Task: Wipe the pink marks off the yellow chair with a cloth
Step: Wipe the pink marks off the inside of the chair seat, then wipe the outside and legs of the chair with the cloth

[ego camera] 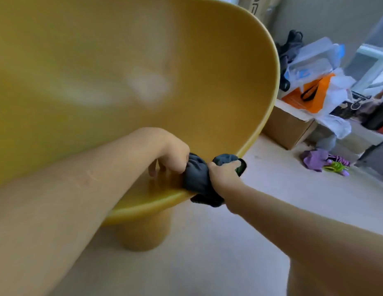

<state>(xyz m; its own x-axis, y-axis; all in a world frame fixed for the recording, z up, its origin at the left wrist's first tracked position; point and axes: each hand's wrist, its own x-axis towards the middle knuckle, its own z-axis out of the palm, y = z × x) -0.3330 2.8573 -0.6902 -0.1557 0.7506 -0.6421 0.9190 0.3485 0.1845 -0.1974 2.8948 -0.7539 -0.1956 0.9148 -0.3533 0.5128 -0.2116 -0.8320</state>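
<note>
While your left hand (175, 153) and right hand (223, 175) both curl tight round the dark cloth (196, 178), bunched on the front rim of the chair (126, 50), little fabric lies flat, so you may only smear the marks. I can't see any pink here, so you could be rubbing the wrong spot. Bearing down on the rim, out past the pedestal (143, 231), might tip the chair.

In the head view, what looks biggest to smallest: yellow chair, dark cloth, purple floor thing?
1. round yellow plastic chair
2. crumpled dark grey cloth
3. purple thing on the floor, farther away, so unsure
</note>
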